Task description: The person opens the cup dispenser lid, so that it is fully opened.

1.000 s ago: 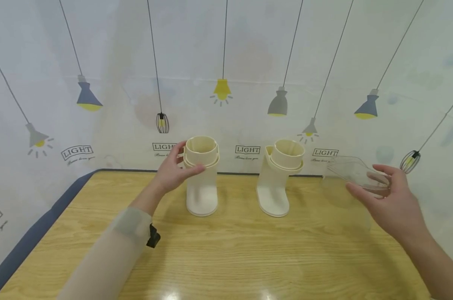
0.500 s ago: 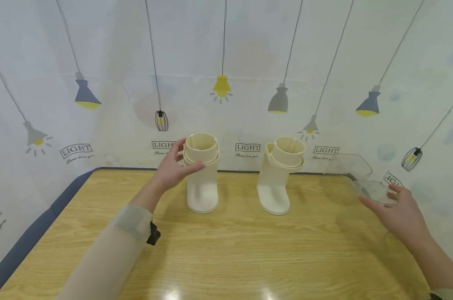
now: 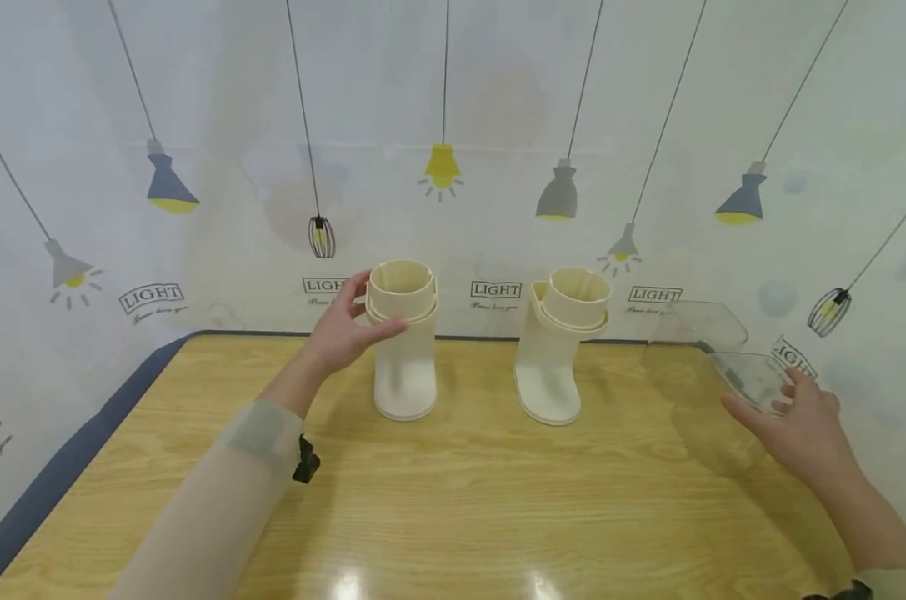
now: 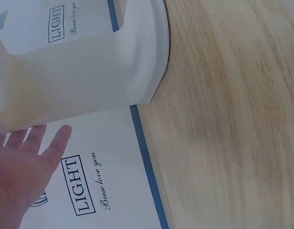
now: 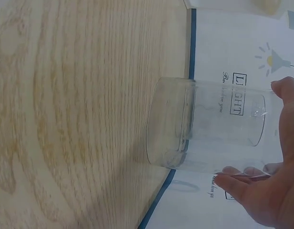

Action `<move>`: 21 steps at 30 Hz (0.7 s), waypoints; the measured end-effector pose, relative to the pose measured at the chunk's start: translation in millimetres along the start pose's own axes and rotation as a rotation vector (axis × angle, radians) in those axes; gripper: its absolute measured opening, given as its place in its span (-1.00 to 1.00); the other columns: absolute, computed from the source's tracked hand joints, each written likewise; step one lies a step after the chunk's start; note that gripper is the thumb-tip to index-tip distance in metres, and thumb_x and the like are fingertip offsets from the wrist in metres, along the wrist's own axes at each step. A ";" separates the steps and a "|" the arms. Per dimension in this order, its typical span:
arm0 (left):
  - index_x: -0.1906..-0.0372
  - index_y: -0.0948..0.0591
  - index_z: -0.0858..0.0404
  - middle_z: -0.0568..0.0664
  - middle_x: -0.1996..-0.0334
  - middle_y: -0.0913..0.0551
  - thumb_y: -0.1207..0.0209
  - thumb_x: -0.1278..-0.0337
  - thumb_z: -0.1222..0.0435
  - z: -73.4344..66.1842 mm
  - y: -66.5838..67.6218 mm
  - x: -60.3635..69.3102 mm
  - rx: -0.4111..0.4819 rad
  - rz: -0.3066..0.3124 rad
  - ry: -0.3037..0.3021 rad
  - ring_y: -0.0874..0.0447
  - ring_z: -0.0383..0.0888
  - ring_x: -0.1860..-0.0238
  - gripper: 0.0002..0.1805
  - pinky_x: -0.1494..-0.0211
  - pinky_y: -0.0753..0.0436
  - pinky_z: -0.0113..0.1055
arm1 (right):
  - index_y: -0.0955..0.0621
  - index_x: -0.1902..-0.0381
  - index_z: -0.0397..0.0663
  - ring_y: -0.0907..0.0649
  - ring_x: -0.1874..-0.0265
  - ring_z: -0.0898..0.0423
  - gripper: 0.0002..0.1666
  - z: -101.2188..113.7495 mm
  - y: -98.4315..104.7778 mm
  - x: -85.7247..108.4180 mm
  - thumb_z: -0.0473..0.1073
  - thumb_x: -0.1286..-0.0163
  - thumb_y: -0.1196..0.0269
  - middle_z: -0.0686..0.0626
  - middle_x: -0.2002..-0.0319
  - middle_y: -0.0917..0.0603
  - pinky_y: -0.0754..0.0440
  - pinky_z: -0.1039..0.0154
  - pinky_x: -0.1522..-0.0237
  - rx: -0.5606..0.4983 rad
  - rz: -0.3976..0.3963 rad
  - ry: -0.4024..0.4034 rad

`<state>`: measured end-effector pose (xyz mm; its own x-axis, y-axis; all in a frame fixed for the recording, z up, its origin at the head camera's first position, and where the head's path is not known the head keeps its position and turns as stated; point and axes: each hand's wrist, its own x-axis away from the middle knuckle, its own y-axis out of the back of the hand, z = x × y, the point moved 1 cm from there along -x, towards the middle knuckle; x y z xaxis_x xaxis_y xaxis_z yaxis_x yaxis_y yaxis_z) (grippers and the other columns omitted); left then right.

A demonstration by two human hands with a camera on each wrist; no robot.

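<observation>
Two cream plastic stands are on the table, each with a rounded foot and a cup-like ring on top. My left hand (image 3: 347,329) grips the left stand (image 3: 405,383) at its ring, thumb across the front. In the left wrist view, fingertips (image 4: 62,133) of that hand lie along the cream stand (image 4: 75,76). The right stand (image 3: 550,375) is untouched. At the right, my right hand (image 3: 805,429) holds a clear plastic container (image 3: 748,379), thumb and fingers on opposite sides. The same clear container (image 5: 218,124) is seen through in the right wrist view.
A second clear outline, like another see-through container (image 3: 711,325), is just behind and left of the held one. The wooden table (image 3: 453,517) meets a white cloth backdrop (image 3: 490,225) printed with lamps. Its back edge has a dark blue border.
My right hand has moved right and slightly down with the clear container, away from the other clear outline. My left hand keeps its grip on the stand. The head view has tilted a little.
</observation>
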<state>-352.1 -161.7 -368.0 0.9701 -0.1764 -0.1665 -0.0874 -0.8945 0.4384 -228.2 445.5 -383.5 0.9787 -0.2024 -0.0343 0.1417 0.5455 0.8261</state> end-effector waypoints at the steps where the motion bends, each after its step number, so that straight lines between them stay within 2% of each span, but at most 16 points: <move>1: -0.71 -0.05 -0.17 0.03 -0.65 -0.21 -0.52 -0.09 -0.15 -0.1 0.5 0.1 -0.003 0.001 -0.003 -0.25 0.23 -0.64 0.19 -0.53 -0.46 0.31 | 0.39 -0.64 -0.46 -0.35 -0.37 -0.66 0.45 0.3 -0.8 0.1 0.46 -0.52 -0.14 -0.74 -0.52 -0.01 -0.51 -0.54 -0.14 0.003 -0.004 -0.001; 8: -0.72 -0.05 -0.16 0.04 -0.66 -0.20 -0.51 -0.13 -0.11 3.7 3.4 -1.4 0.002 0.015 -0.014 -0.24 0.22 -0.65 0.16 -0.54 -0.44 0.31 | 0.37 -0.64 -0.47 -0.37 -0.33 -0.68 0.45 2.4 -4.5 0.0 0.45 -0.52 -0.15 -0.77 -0.49 -0.02 -0.47 -0.57 -0.17 0.015 -0.017 -0.004; 17: -0.71 -0.07 -0.23 -0.01 -0.68 -0.19 -0.48 -0.19 -0.07 8.3 7.6 -1.2 0.038 0.049 -0.027 -0.20 0.21 -0.68 0.11 -0.56 -0.41 0.31 | 0.37 -0.67 -0.39 -0.40 -0.30 -0.66 0.46 1.5 -6.4 -1.1 0.49 -0.49 -0.15 -0.74 -0.48 -0.07 -0.53 -0.53 -0.06 0.028 -0.023 -0.009; 21: -0.74 0.01 -0.20 0.02 -0.70 -0.17 -0.45 -0.23 -0.06 8.6 8.6 4.3 0.034 0.066 -0.033 -0.17 0.21 -0.69 0.14 -0.61 -0.35 0.31 | 0.39 -0.67 -0.35 -0.19 -0.43 -0.71 0.48 1.6 -4.4 0.6 0.51 -0.47 -0.16 -0.73 -0.55 0.09 -0.41 -0.63 -0.16 0.020 -0.025 -0.026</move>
<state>-350.6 -173.7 -372.5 0.9541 -0.2482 -0.1675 -0.1588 -0.8937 0.4196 -228.6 441.7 -386.2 0.9706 -0.2373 -0.0406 0.1629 0.5234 0.8364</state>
